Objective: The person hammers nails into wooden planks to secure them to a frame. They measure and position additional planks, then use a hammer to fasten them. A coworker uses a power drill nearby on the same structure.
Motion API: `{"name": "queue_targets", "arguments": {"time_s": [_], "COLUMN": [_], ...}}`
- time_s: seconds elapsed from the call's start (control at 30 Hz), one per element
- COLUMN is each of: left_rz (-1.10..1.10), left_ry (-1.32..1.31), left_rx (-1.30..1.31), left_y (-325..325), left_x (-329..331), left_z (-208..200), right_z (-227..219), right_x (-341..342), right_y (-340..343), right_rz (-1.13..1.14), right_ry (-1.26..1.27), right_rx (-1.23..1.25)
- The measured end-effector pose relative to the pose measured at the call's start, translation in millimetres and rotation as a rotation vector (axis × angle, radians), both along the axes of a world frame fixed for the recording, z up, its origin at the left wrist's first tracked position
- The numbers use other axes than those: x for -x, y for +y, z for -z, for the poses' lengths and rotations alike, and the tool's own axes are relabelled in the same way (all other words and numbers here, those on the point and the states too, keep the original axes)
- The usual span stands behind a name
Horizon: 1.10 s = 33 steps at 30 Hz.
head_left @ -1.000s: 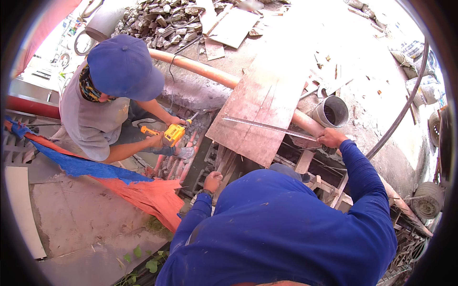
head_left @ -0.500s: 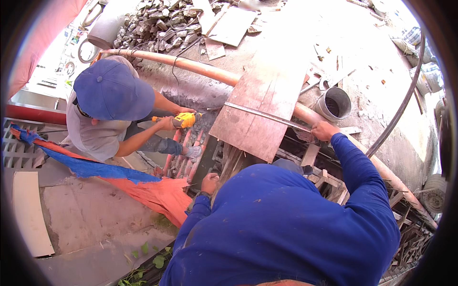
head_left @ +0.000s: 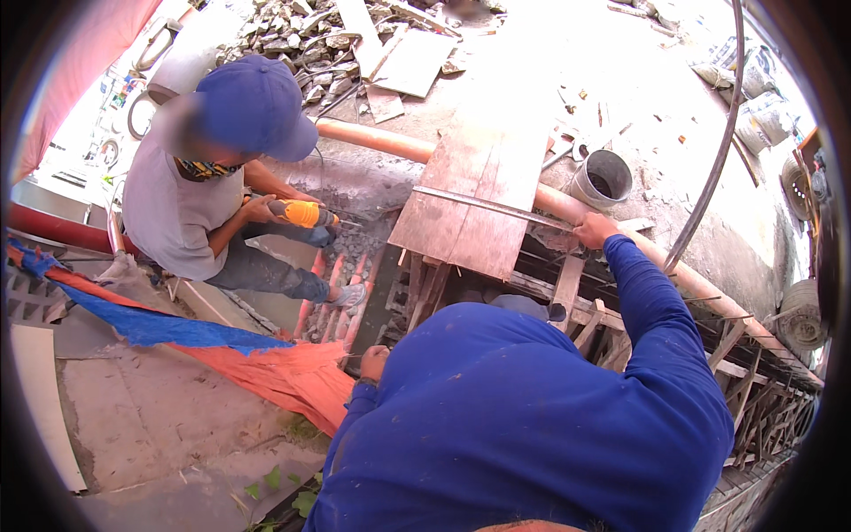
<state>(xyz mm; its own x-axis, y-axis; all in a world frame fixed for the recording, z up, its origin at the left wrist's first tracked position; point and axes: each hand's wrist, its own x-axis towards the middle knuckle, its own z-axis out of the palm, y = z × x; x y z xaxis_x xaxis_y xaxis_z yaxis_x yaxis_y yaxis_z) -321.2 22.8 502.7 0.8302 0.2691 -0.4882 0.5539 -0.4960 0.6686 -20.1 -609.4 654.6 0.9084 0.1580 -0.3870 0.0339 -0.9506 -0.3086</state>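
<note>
My right hand (head_left: 596,230) is closed on the near end of a long thin metal bar (head_left: 483,202). The bar lies across a worn plywood board (head_left: 474,226), which bridges a trench over timber pieces. My left hand (head_left: 374,363) is low beside my body, left of the timbers. Its fingers look curled, and my sleeve and torso hide part of it, so what it holds, if anything, does not show. Across the trench, a co-worker in a blue cap (head_left: 253,106) grips a yellow power drill (head_left: 306,214) with its bit pointing at broken concrete.
An orange pipe (head_left: 381,140) runs along the trench's far edge. Beside it stands a bucket (head_left: 603,180). Rubble (head_left: 297,40) is heaped at the back. Reddish pipes (head_left: 355,306) lie near the co-worker's foot. A torn orange-and-blue tarp (head_left: 257,368) stretches along the left. A dark hose (head_left: 722,151) hangs at right.
My view has shifted slightly, moving the board and bucket leftward in the picture. The co-worker has lifted and turned their head, and the drill has drawn back a little. My right hand stays on the bar.
</note>
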Motion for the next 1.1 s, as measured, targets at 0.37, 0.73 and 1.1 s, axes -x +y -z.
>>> {"name": "queue_targets", "arguments": {"time_s": [0.37,0.73,1.1], "left_rz": [-0.131,-0.072,-0.067], "left_ry": [-0.069,-0.056,-0.043], "left_rx": [0.029,0.034,0.032], "left_y": [21,-7,-49], "left_x": [6,-21,-32], "left_z": [20,-34,-39], "right_z": [10,14,47], "right_x": [19,29,14], "right_y": [-4,-27,-76], "right_rz": [-0.211,-0.042,-0.159], "right_ry": [-0.012,0.009,-0.011], "right_rx": [0.321,0.035,0.018]}}
